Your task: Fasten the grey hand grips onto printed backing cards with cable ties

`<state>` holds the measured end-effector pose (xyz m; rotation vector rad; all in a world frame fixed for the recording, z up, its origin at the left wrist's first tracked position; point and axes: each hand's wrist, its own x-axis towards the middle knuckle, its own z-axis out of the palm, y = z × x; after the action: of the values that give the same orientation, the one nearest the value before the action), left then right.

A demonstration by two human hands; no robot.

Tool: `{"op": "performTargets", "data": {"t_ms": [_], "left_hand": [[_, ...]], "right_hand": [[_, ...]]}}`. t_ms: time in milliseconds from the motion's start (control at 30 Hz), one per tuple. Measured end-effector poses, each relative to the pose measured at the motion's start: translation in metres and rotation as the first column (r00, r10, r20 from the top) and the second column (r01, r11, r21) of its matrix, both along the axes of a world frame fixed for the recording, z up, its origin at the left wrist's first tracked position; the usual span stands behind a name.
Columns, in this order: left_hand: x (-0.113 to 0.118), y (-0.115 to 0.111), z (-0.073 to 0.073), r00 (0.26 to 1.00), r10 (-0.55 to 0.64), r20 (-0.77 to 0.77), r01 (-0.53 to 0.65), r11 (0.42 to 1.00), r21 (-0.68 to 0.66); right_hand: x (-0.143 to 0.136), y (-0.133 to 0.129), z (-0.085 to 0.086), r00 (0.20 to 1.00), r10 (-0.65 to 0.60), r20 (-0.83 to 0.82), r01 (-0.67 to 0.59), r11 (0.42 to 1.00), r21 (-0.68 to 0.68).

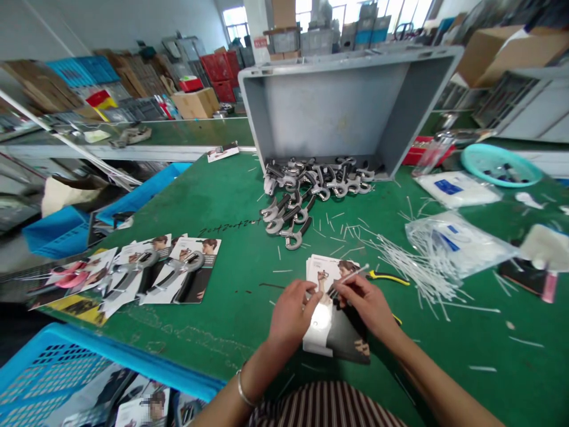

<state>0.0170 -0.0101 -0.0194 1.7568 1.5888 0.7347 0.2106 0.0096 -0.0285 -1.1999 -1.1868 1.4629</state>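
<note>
My right hand [364, 299] is closed in a pinch on a thin white cable tie [357, 273], just above a stack of printed cards. My left hand [293, 311] has its fingers curled over the left edge of the stack; whether something sits between its thumb and forefinger is unclear. The top card [324, 338] shows a person's picture, with a dark lower right side. Small dark marks or parts near the right fingertips are too blurred to name. Yellow-and-black cutters [389, 277] lie partly behind my right hand.
A grey crate [329, 112] lies on its side, spilling several black-handled tools with grey ring-shaped heads [293, 237]. Cable ties [413, 267] are heaped at right beside plastic bags [457, 243]. Carded tools [178, 276] lie left, above a blue basket [48, 356]. A turquoise tray [500, 178] stands far right.
</note>
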Motion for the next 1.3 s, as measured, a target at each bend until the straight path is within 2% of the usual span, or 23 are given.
{"op": "performTargets", "data": {"t_ms": [67, 100, 133, 200, 233, 267, 300, 367, 433, 500, 533, 600, 700, 800, 867, 967, 1033, 1100, 1167, 1200, 1233, 1300], "left_hand": [[-0.008, 0.0, -0.009, 0.991, 0.052, -0.127, -0.061, 0.996, -0.067], [-0.012, 0.0, -0.015, 0.986, 0.041, -0.163, -0.061, 0.991, -0.117], [-0.015, 0.002, -0.02, 0.984, 0.016, -0.176, -0.046, 0.985, -0.167], [-0.018, 0.006, -0.028, 0.988, -0.011, -0.156, -0.025, 0.974, -0.225], [-0.02, 0.009, -0.03, 0.991, 0.002, -0.13, -0.033, 0.972, -0.231], [-0.021, 0.012, -0.03, 0.996, 0.029, -0.089, -0.048, 0.972, -0.23], [-0.023, 0.015, -0.028, 0.998, 0.063, -0.024, -0.067, 0.971, -0.23], [-0.03, 0.019, -0.018, 0.97, 0.149, 0.19, -0.098, 0.962, -0.254], [-0.038, 0.02, -0.004, 0.859, 0.232, 0.457, -0.082, 0.943, -0.323], [-0.047, 0.017, 0.005, 0.728, 0.26, 0.634, -0.001, 0.925, -0.379], [-0.05, 0.016, 0.007, 0.692, 0.255, 0.675, 0.045, 0.918, -0.393], [-0.052, 0.014, 0.001, 0.678, 0.242, 0.694, 0.089, 0.91, -0.404], [-0.049, 0.013, -0.02, 0.692, 0.254, 0.676, 0.062, 0.912, -0.406], [-0.049, 0.013, -0.037, 0.697, 0.273, 0.663, 0.03, 0.913, -0.408], [-0.052, 0.013, -0.038, 0.696, 0.279, 0.661, 0.026, 0.911, -0.412], [-0.057, 0.012, -0.029, 0.672, 0.307, 0.674, 0.03, 0.898, -0.438], [-0.058, 0.011, -0.024, 0.607, 0.353, 0.712, 0.0, 0.896, -0.444], [-0.055, 0.009, -0.025, 0.492, 0.412, 0.767, -0.059, 0.895, -0.443], [-0.049, 0.005, -0.033, 0.397, 0.46, 0.794, -0.1, 0.882, -0.461], [-0.045, 0.003, -0.04, 0.386, 0.475, 0.791, -0.104, 0.874, -0.474], [-0.041, 0.001, -0.047, 0.408, 0.479, 0.777, -0.102, 0.87, -0.483], [-0.035, -0.001, -0.06, 0.521, 0.445, 0.729, -0.108, 0.881, -0.46]], "right_hand": [[0.004, -0.002, -0.003, 0.99, -0.11, -0.085, 0.105, 0.993, -0.056], [0.003, -0.004, -0.005, 0.981, -0.12, -0.153, 0.105, 0.989, -0.101], [0.001, -0.006, -0.007, 0.974, -0.078, -0.214, 0.048, 0.989, -0.142], [-0.004, -0.007, -0.01, 0.966, 0.1, -0.239, -0.141, 0.977, -0.163], [-0.005, -0.003, -0.01, 0.968, 0.168, -0.188, -0.196, 0.971, -0.14], [-0.005, 0.003, -0.009, 0.979, 0.174, -0.107, -0.184, 0.978, -0.098], [-0.001, 0.012, -0.008, 0.994, 0.106, -0.02, -0.106, 0.994, -0.036], [0.011, 0.034, -0.003, 0.986, -0.148, 0.079, 0.139, 0.984, 0.107], [0.025, 0.052, 0.004, 0.953, -0.3, 0.046, 0.288, 0.941, 0.178], [0.03, 0.058, 0.009, 0.951, -0.306, -0.04, 0.307, 0.93, 0.2], [0.028, 0.055, 0.01, 0.959, -0.271, -0.076, 0.281, 0.939, 0.199], [0.016, 0.042, 0.007, 0.981, -0.167, -0.096, 0.181, 0.969, 0.17], [-0.012, 0.021, -0.004, 0.998, -0.028, -0.052, 0.034, 0.994, 0.106], [-0.031, 0.012, -0.016, 1.0, 0.008, -0.021, -0.006, 0.996, 0.087], [-0.037, 0.012, -0.021, 1.0, 0.009, -0.004, -0.009, 0.996, 0.087], [-0.039, 0.012, -0.025, 0.999, 0.004, 0.034, -0.008, 0.993, 0.116], [-0.039, 0.01, -0.025, 0.995, 0.002, 0.101, -0.02, 0.984, 0.179], [-0.04, 0.008, -0.026, 0.977, -0.012, 0.214, -0.05, 0.958, 0.282], [-0.042, 0.006, -0.027, 0.95, -0.022, 0.311, -0.101, 0.921, 0.375], [-0.044, 0.005, -0.028, 0.941, -0.02, 0.337, -0.126, 0.905, 0.405], [-0.045, 0.005, -0.029, 0.937, -0.012, 0.349, -0.146, 0.895, 0.422], [-0.048, 0.006, -0.032, 0.936, 0.011, 0.351, -0.169, 0.89, 0.424]]}}
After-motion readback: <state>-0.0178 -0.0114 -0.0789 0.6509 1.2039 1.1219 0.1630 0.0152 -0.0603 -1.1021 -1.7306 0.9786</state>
